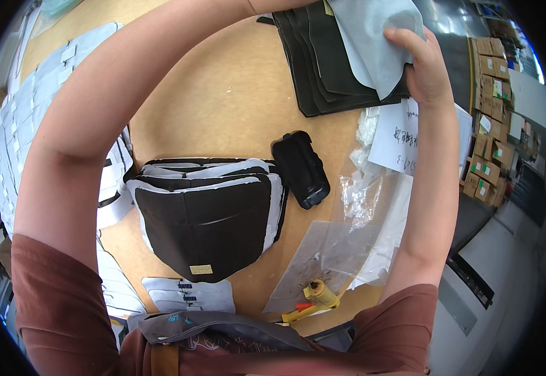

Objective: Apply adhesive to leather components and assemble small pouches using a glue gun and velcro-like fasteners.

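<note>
At the top right, my right hand (426,66) grips the edge of a light grey-blue cloth piece (370,37), thumb on top and the other fingers partly hidden. The cloth lies over a stack of dark, flat cut panels (323,81). My left arm arches over the table to the top edge, where only the heel of my left hand (279,5) shows; its fingers are out of the picture. Nearer me sits a pile of black panels with white edges (207,216), the top one bearing a small yellowish label (201,269).
Beside the black pile is a black plastic case (301,169). A clear plastic sheet (307,266), a yellow tool (317,297) and a handwritten paper (395,135) lie to the right. Pale panels (41,113) cover the left side. Cardboard boxes (489,125) stand beyond the table.
</note>
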A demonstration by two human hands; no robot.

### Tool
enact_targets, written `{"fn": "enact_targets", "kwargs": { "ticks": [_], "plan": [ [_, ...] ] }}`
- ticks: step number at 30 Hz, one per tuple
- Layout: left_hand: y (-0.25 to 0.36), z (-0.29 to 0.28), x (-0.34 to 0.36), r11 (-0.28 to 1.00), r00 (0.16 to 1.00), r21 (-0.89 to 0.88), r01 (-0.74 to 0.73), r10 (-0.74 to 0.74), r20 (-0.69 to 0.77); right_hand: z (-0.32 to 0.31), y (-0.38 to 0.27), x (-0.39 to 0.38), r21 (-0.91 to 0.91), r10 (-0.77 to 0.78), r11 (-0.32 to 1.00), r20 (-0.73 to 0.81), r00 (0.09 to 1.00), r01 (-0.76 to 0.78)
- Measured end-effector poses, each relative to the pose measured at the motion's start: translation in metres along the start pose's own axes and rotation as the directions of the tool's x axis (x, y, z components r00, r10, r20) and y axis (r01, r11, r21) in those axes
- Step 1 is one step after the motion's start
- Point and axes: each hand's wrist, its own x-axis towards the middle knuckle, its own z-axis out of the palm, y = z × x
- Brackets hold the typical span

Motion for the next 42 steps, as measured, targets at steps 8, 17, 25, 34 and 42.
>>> {"fn": "enact_targets", "kwargs": {
  "ticks": [8,17,25,34,42],
  "plan": [
    [-0.003,-0.009,0.010,0.992,0.988,-0.033,-0.121,0.124,0.092,-0.009,0.006,0.005,0.109,0.056,0.993,-0.017,0.998,-0.054],
    [0.000,-0.005,0.007,0.987,0.986,-0.001,-0.163,0.163,0.025,-0.009,0.005,0.006,0.181,0.053,0.982,-0.033,0.998,-0.047],
    [0.001,-0.001,-0.003,0.990,0.992,0.084,-0.116,0.120,-0.042,0.025,-0.016,-0.003,0.249,-0.011,0.968,0.010,1.000,0.008],
    [0.011,-0.019,-0.017,0.996,0.999,0.082,-0.034,0.035,-0.007,0.054,-0.052,-0.033,-0.360,-0.238,0.905,0.016,0.971,0.228],
    [0.055,-0.101,-0.090,0.856,0.857,0.139,0.498,-0.510,0.070,0.110,-0.017,-0.077,-0.928,-0.292,0.145,0.291,0.911,0.343]
  ]
}}
